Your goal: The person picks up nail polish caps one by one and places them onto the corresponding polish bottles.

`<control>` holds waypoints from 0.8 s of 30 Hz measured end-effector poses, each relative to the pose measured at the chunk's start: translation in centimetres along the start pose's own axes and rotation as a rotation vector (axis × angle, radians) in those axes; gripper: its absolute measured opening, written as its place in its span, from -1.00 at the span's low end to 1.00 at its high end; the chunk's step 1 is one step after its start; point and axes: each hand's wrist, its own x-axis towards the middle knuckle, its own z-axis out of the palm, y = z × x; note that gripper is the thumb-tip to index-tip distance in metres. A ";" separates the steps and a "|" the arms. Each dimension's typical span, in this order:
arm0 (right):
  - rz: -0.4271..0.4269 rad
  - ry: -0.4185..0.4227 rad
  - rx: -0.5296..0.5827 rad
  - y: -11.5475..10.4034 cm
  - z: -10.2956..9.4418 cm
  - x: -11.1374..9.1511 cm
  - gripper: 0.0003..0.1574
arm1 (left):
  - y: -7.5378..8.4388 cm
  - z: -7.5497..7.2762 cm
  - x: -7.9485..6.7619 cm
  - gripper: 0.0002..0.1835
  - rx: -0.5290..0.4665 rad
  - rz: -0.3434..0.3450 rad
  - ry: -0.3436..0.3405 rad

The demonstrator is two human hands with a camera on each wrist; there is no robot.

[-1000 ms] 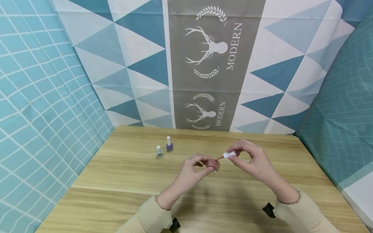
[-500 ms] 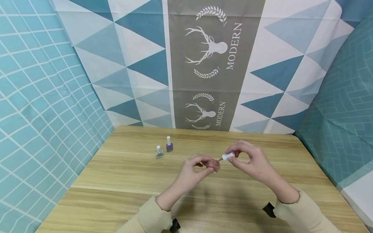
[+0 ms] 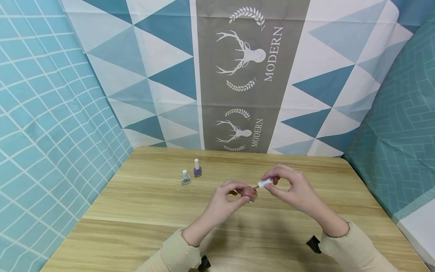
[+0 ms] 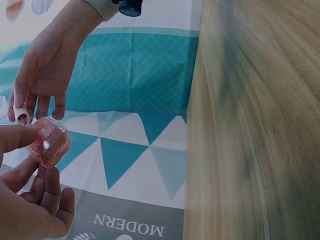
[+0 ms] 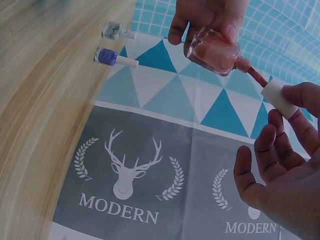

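My left hand (image 3: pixel 222 200) holds a squat glass nail polish bottle (image 5: pixel 210 52) of brownish-pink polish between thumb and fingers, above the table. The bottle is tilted, its open threaded neck (image 5: pixel 242 64) turned toward my other hand. Thumb and fingertips of my right hand (image 3: pixel 297 189) pinch the white cap (image 5: pixel 279 97). From this cap a polish-coated brush stem (image 5: pixel 257 76) runs to the bottle's mouth, its tip hidden there. In the left wrist view, the pink bottle (image 4: pixel 52 142) overlaps the area just below the cap (image 4: pixel 21 115).
On the wooden table (image 3: pixel 142 204), left of my hands, stand a purple nail polish bottle (image 3: pixel 198 172) with a white cap and a clear one (image 3: pixel 185 179) with a short white cap. A patterned cloth backdrop (image 3: pixel 163 75) rises behind the table.
My right hand has moved slightly left and down, bringing the white cap closer to the bottle, so less of the brush stem shows. The left hand has stayed nearly still.
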 end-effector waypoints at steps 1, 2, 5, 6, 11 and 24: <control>-0.005 -0.001 -0.002 0.0 0.0 0.0 -0.74 | 0.0 0.0 0.0 -0.74 -0.001 0.000 -0.001; -0.011 -0.002 -0.003 0.0 0.0 0.0 -0.74 | 0.0 0.0 0.0 -0.74 0.001 -0.001 -0.001; -0.032 -0.009 -0.005 0.0 0.1 0.1 -0.75 | 0.1 -0.1 0.0 -0.75 0.006 -0.005 -0.006; -0.037 -0.011 -0.006 0.0 0.0 0.1 -0.75 | 0.2 -0.1 0.0 -0.75 0.007 -0.007 -0.007; -0.045 -0.030 -0.014 -0.1 0.0 0.1 -0.76 | 0.4 -0.1 0.0 -0.74 0.006 -0.020 -0.013; -0.037 -0.078 -0.022 -0.3 0.1 0.2 -0.79 | -3.0 0.8 0.2 -0.72 -0.007 -0.005 -0.005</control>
